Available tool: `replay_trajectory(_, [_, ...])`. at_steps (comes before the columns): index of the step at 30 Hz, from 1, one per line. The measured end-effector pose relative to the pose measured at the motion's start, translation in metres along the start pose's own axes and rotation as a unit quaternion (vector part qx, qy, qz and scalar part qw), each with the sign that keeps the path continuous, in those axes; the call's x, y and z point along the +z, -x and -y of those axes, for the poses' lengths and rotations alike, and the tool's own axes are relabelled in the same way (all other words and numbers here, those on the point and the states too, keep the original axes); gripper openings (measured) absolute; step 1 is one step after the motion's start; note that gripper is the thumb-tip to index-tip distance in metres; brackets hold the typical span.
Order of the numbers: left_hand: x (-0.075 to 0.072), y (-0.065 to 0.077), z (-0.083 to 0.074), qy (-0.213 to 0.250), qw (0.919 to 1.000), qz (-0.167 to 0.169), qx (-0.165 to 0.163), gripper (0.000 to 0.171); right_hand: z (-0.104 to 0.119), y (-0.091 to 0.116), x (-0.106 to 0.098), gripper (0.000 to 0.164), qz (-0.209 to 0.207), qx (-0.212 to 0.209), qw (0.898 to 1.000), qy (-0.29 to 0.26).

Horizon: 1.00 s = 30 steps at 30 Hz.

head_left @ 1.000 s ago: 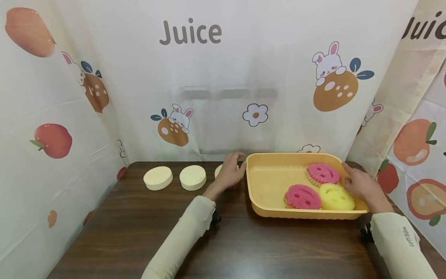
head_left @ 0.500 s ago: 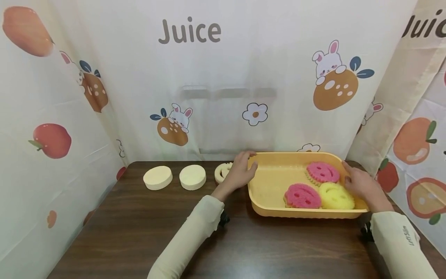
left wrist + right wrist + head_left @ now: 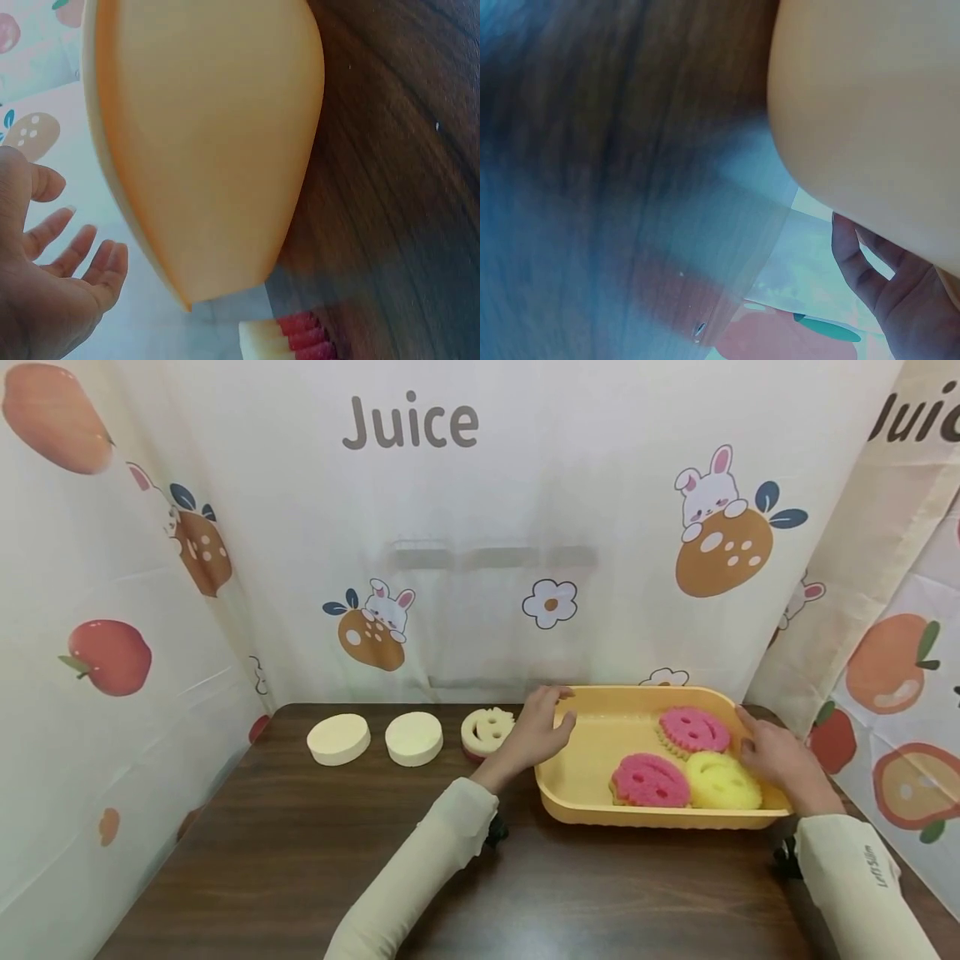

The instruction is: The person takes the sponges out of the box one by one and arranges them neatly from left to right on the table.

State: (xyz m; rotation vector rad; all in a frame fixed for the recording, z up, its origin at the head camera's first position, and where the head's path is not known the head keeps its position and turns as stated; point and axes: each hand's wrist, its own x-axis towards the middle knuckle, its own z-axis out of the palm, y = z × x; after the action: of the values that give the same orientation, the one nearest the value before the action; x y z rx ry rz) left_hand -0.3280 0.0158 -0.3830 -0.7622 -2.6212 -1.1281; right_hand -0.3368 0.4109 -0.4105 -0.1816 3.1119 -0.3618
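Note:
A yellow plastic tray [image 3: 592,815] stands at the back right of the table. Inside lie two pink smiley-face sponges [image 3: 651,781] and a yellow smiley-face sponge [image 3: 723,781], bunched to the right. My left hand [image 3: 536,731] hovers at the tray's left rim, fingers spread and relaxed, holding nothing. The left wrist view has that hand [image 3: 64,277] apart from the tray's outer wall [image 3: 210,150]. My right hand [image 3: 783,760] grips the tray's right rim, its fingers [image 3: 855,266] against the outer wall in the right wrist view.
Left of the tray, a cream smiley-face sponge [image 3: 486,732] with a red underside sits on the dark wooden table [image 3: 337,860]. Two plain cream discs [image 3: 415,739] are lined up farther left. A printed curtain [image 3: 480,635] hangs right behind the table's back edge.
My left hand has moved right from the cream smiley-face sponge to over the tray's left rim, uncovering that sponge. The right hand stays at the tray's right rim.

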Motion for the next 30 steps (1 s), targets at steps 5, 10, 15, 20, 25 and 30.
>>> replay_trajectory(5, [0.006, 0.0, -0.005, -0.007, 0.9999, 0.008, 0.012, 0.036, 0.001, 0.001, -0.001, 0.072, -0.001, 0.003, 1.0, -0.004])
replay_trajectory(10, [0.012, 0.0, -0.011, 0.001, 0.9996, 0.026, 0.009, 0.036, 0.001, 0.002, -0.002, 0.071, -0.007, 0.0, 1.0, -0.005])
replay_trajectory(15, [0.018, -0.002, -0.016, 0.012, 0.9993, 0.034, 0.012, 0.036, 0.002, 0.002, -0.003, 0.07, -0.012, -0.003, 1.0, -0.005])
replay_trajectory(20, [0.025, -0.002, -0.018, 0.007, 0.999, 0.035, 0.027, 0.035, 0.001, 0.001, -0.003, 0.069, -0.01, -0.007, 1.0, -0.004])
replay_trajectory(25, [0.032, 0.0, -0.02, 0.006, 0.9985, 0.042, 0.034, 0.035, 0.0, 0.002, 0.0, 0.07, -0.006, -0.001, 1.0, -0.002])
replay_trajectory(30, [0.037, 0.0, -0.025, 0.009, 0.9981, 0.053, 0.03, 0.037, 0.002, 0.004, -0.002, 0.07, -0.01, -0.001, 1.0, -0.004])
